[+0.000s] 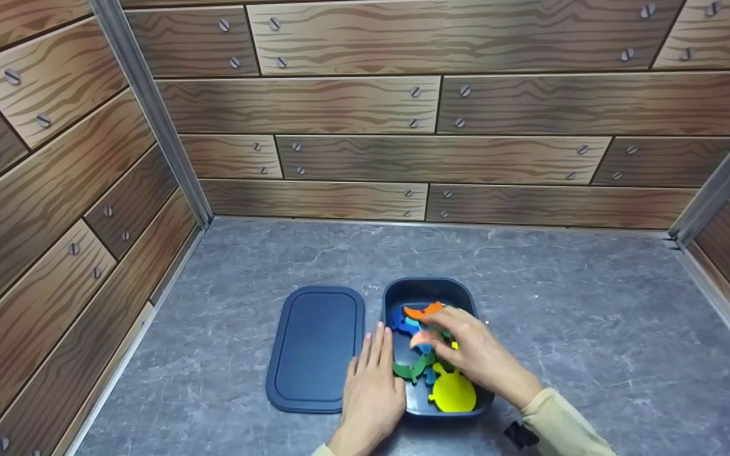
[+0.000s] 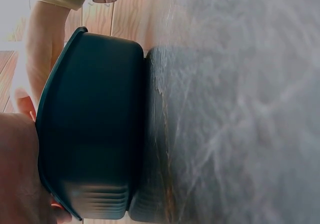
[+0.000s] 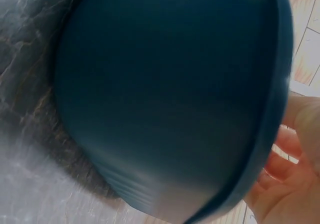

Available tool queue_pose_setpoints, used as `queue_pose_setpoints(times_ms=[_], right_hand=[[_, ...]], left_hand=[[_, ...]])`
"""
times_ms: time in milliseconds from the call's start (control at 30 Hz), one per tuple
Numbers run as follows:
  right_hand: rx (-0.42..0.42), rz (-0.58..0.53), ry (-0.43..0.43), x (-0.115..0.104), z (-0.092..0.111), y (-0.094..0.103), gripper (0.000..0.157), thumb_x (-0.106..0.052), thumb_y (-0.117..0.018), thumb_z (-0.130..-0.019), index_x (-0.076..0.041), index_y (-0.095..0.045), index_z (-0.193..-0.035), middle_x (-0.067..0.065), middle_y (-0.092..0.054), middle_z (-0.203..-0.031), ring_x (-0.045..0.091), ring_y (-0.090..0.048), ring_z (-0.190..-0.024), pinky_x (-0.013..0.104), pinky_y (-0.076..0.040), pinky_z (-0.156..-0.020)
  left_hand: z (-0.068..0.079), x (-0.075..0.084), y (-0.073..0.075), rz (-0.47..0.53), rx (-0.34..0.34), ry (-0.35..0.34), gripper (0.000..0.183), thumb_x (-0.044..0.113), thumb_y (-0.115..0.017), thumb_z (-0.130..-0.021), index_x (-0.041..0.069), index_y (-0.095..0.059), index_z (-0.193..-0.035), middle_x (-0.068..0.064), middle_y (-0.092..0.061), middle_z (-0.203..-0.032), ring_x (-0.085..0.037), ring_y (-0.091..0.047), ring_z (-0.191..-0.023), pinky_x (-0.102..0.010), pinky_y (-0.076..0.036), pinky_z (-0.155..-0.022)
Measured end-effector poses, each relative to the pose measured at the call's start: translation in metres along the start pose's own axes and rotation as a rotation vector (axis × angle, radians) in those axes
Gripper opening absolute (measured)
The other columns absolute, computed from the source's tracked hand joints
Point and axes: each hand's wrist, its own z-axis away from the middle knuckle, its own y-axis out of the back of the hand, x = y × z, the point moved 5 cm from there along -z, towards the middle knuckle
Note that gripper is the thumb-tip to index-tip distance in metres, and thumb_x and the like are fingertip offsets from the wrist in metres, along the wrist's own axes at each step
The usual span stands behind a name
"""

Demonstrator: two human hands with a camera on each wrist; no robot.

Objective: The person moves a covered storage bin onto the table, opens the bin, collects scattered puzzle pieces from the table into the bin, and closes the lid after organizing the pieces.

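A dark blue rectangular container (image 1: 425, 286) holds several colourful flat shaped pieces. Among them are an orange piece (image 1: 421, 312), a blue piece (image 1: 401, 320), a green curved piece (image 1: 410, 370) and a yellow piece (image 1: 455, 391). My left hand (image 1: 374, 389) lies with straight fingers along the container's left rim. Over the right part of the container, my right hand (image 1: 482, 351) reaches in, its thumb and forefinger apart and its fingertips near the orange piece. Both wrist views show mainly the container's outer walls (image 2: 95, 114), (image 3: 170, 94); the pieces are hidden there.
A dark blue lid (image 1: 317, 348) lies flat on the grey marbled table (image 1: 593, 316), left of the container. Wood-patterned walls (image 1: 358, 101) stand behind and at both sides. A small black object (image 1: 521, 435) shows by the right sleeve.
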Motion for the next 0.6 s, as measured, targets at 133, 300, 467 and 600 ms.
queue_pose_setpoints(times_ms=[133,300,467,600], right_hand=[[0.011,0.006,-0.028,0.002,0.002,0.001,0.039,-0.016,-0.073,-0.089,-0.022,-0.064,-0.127,-0.009,-0.061,-0.116,0.017,-0.059,-0.100,0.036,-0.051,-0.085],[0.044,0.008,-0.035,0.003,0.006,0.004,0.038,-0.014,-0.073,-0.089,-0.020,-0.065,-0.125,-0.007,-0.061,-0.120,0.021,-0.059,-0.108,0.040,-0.050,-0.092],[0.090,-0.009,-0.064,0.001,0.013,0.008,0.033,-0.015,-0.071,-0.090,-0.021,-0.067,-0.122,-0.011,-0.061,-0.118,0.017,-0.058,-0.106,0.039,-0.050,-0.089],[0.128,-0.020,-0.087,-0.003,0.018,0.011,0.033,-0.015,-0.071,-0.090,-0.023,-0.067,-0.122,-0.016,-0.060,-0.115,0.008,-0.055,-0.099,0.035,-0.051,-0.081]], left_hand=[[0.000,0.000,0.000,0.004,0.007,0.004,0.062,0.022,-0.044,-0.099,0.012,-0.026,-0.157,0.001,-0.014,-0.164,-0.023,-0.016,-0.148,-0.058,-0.028,-0.110],[0.000,0.002,0.001,-0.005,0.045,0.011,0.054,0.034,-0.032,-0.106,0.013,-0.030,-0.156,0.001,-0.018,-0.163,-0.023,-0.019,-0.147,-0.057,-0.030,-0.109],[0.001,0.002,0.000,-0.004,0.059,0.013,0.053,0.036,-0.030,-0.107,0.013,-0.031,-0.156,0.001,-0.020,-0.162,-0.024,-0.021,-0.147,-0.056,-0.031,-0.109],[0.001,0.002,0.000,0.003,0.057,0.015,0.054,0.035,-0.030,-0.107,0.013,-0.031,-0.156,0.000,-0.020,-0.162,-0.025,-0.022,-0.147,-0.056,-0.031,-0.109]])
